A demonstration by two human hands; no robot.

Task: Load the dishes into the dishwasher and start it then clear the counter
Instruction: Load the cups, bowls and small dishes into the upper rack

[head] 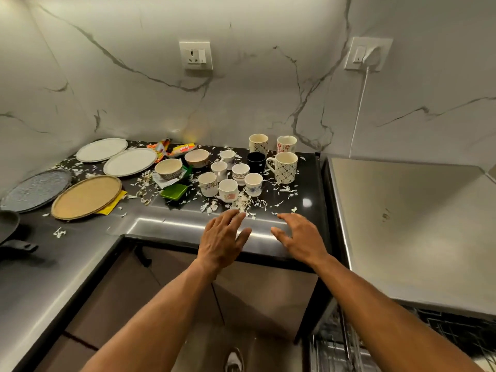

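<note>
Both hands hover over the front strip of the black counter [171, 232], the left hand [224, 241] and right hand [300, 240] spread flat with nothing in them, fingers aimed at the wall. That near strip is bare apart from paper scraps [243, 205]. Just beyond stands a tight cluster of small teacups [228, 190], all upright, mouths up, with a black cup [256, 162] and a large patterned mug [285, 167] behind, its handle pointing left. Two bowls [169, 169] sit left of these. Four plates lie flat farther left, the tan plate [86, 197] nearest the edge. Right of the counter, the dishwasher rack [456, 334] shows below a steel top [408, 224].
</note>
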